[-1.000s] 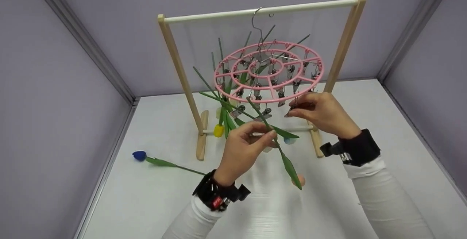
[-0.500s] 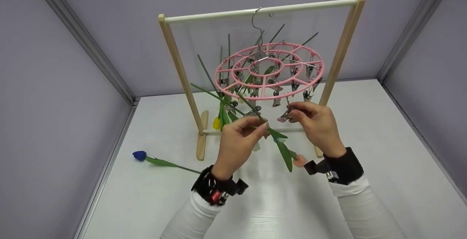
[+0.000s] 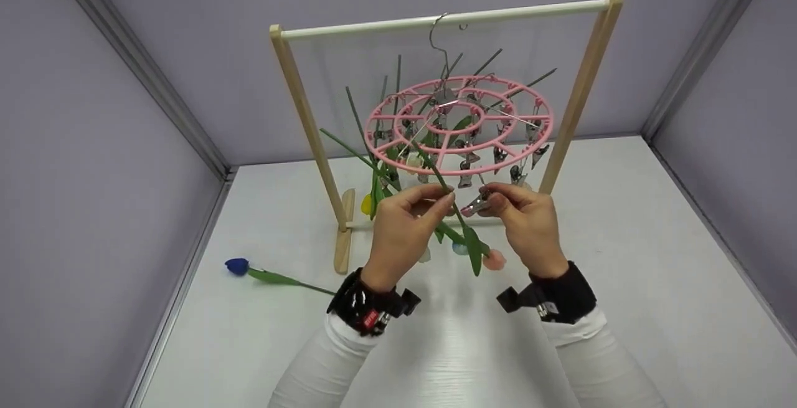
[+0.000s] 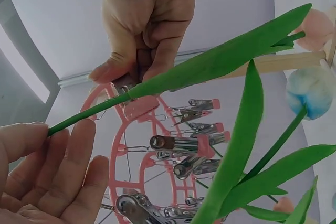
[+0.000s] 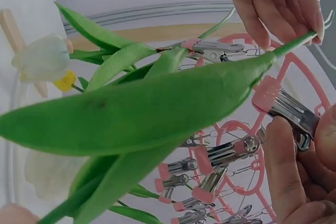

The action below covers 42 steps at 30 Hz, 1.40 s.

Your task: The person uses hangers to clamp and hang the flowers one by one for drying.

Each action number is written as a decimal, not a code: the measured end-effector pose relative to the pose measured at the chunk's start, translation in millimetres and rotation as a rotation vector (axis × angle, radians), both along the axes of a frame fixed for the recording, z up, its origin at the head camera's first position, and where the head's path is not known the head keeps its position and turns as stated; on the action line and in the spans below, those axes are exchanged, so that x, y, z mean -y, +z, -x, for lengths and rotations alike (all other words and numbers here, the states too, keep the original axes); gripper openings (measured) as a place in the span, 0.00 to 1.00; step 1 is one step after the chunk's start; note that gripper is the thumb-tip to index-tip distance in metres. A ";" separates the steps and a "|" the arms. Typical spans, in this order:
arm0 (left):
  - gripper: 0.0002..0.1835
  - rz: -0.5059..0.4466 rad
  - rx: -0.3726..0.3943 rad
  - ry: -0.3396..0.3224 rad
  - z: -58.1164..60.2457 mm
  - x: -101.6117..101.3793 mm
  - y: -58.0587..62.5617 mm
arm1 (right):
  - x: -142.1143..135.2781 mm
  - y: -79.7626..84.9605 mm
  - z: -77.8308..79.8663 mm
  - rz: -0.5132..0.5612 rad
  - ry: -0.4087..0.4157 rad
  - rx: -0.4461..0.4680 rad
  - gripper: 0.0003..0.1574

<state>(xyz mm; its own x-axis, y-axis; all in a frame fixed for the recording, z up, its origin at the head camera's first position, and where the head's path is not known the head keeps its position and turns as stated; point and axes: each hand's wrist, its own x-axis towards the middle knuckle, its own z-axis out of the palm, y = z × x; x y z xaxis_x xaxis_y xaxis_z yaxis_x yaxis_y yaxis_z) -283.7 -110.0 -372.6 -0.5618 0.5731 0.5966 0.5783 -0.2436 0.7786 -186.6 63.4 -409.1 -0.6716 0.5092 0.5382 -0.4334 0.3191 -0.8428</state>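
My left hand (image 3: 398, 233) pinches the green stem of a pink tulip (image 3: 494, 260) between thumb and fingertips; its bloom points down. In the left wrist view its long leaf (image 4: 210, 61) passes in front of the right hand. My right hand (image 3: 529, 227) pinches a metal clip (image 3: 476, 204) with pink tips, close beside the stem. That clip (image 5: 289, 109) appears just below the stem in the right wrist view; whether they touch I cannot tell. The clip hangs from a round pink clip hanger (image 3: 443, 160), where several tulips hang, including a blue-and-white one (image 3: 459, 248).
A wooden rack with a white crossbar (image 3: 523, 14) carries the hanger. A blue tulip (image 3: 236, 266) lies on the white table (image 3: 249, 352) at left. A yellow tulip (image 3: 366, 204) hangs near the rack's left post (image 3: 305, 121). Grey walls enclose the sides and back.
The right hand has drawn the clip left and toward the stem. The left hand has shifted slightly left and up with the pink tulip, and the hanger has turned.
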 end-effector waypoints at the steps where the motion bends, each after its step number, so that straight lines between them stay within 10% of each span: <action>1: 0.09 -0.001 -0.024 0.004 0.8 -0.8 1.8 | 1.3 -1.1 0.7 0.022 0.005 -0.017 0.14; 13: 0.08 0.004 -0.210 0.030 3.1 -11.5 17.7 | 8.4 -6.2 5.6 0.278 -0.062 -0.116 0.18; 30: 0.08 -0.009 -0.196 -0.020 3.1 -23.5 22.8 | 9.3 -1.8 5.1 0.250 -0.087 -0.113 0.20; 42: 0.09 0.009 -0.147 -0.021 8.2 -25.0 23.8 | -4.0 -1.7 4.2 0.282 0.143 -0.016 0.24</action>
<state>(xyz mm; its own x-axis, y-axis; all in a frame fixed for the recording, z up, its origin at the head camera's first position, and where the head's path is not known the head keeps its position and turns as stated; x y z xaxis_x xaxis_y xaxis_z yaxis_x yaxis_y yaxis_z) -292.0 -85.0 -348.8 -0.4566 0.5893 0.6665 0.6809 -0.2507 0.6881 -190.8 67.4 -410.8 -0.7398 0.5411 0.4000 -0.4707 0.0087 -0.8823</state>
